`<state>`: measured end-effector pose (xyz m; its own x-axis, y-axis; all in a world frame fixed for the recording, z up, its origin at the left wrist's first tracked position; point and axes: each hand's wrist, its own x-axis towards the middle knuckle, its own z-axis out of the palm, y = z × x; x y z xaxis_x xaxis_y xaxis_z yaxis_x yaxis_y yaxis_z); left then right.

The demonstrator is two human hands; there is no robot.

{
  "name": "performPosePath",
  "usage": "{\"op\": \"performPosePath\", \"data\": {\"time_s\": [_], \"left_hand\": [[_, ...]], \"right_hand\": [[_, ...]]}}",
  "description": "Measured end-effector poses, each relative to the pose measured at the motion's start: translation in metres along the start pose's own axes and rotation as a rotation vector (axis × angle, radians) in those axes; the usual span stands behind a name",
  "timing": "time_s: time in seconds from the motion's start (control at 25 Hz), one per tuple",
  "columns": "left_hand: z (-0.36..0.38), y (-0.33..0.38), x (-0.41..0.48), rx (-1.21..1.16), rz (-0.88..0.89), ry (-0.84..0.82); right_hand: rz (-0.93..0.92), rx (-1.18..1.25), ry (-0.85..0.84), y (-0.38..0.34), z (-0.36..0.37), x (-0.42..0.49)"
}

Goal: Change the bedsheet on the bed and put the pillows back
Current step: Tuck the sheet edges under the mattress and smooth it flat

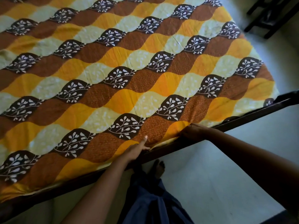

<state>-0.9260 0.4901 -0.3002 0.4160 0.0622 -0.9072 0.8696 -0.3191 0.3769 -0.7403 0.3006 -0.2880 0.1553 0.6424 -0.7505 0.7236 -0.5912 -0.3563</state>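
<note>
Along near edge: left hand (pixel 137 149) thumb on bedsheet (pixel 129 62), fingers hidden; right hand (pixel 195 131) shadowed; neither grasp discernible.

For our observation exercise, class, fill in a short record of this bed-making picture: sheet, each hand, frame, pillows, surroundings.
bedsheet: leaf pattern in brown, orange and cream; spread over the bed
left hand: grips the sheet's near edge, thumb on top
right hand: at the same edge, fingers hidden
bed frame: dark, runs along the near side
pillows: none in view
floor: pale; a bare foot stands on it
top right: dark furniture legs
</note>
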Motion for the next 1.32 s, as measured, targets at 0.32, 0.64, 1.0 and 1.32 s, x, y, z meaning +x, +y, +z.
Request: {"op": "performPosePath", "data": {"time_s": [0.32, 0.64, 1.0, 1.32], "left_hand": [[0.001, -0.010, 0.000, -0.094, 0.058, -0.117], [-0.005, -0.071, -0.035, 0.205, 0.268, 0.380], [-0.026, -0.085, -0.010, -0.029, 0.068, -0.040], [-0.025, -0.083, -0.027, -0.041, 0.124, -0.002]], "right_hand": [[0.242, -0.064, 0.070, -0.031, 0.033, 0.000], [-0.073, 0.168, 0.174, -0.080, 0.020, 0.008], [0.162, 0.236, -0.243, -0.102, 0.034, 0.051], [0.157, 0.270, 0.275, -0.127, 0.048, 0.012]]}}
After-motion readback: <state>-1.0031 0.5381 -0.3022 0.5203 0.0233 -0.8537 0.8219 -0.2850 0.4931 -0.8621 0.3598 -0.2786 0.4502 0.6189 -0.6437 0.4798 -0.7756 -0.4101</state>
